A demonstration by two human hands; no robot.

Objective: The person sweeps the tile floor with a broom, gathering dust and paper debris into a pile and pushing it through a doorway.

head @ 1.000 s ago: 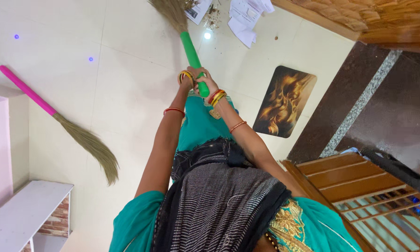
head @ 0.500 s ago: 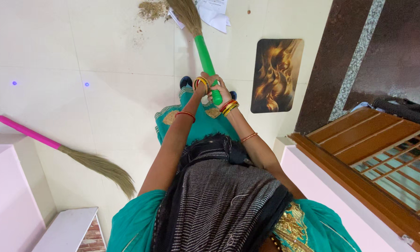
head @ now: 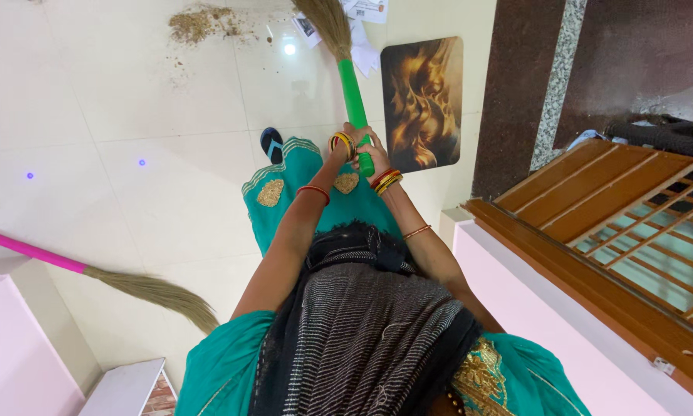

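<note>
My left hand [head: 343,145] and my right hand [head: 375,151] both grip the top end of a green-handled grass broom [head: 352,88], held out in front of me. Its bristles [head: 327,19] rest on the pale tiled floor beside some crumpled papers [head: 362,11]. A pile of brown dust and crumbs [head: 200,23] lies to the left of the bristles. Both wrists carry coloured bangles. My foot in a dark slipper [head: 271,144] shows below my teal dress.
A flame-patterned mat [head: 422,100] lies right of the broom, against a dark stone strip [head: 516,92]. A second broom with a pink handle [head: 30,252] lies on the floor at left. A wooden window grille [head: 616,216] over a pink ledge [head: 547,323] fills the right. A white shelf [head: 127,389] sits at bottom left.
The broom head has swept rightward, leaving the dust pile to its left. The view has turned, so the mat and window grille sit closer. Both hands keep their grip.
</note>
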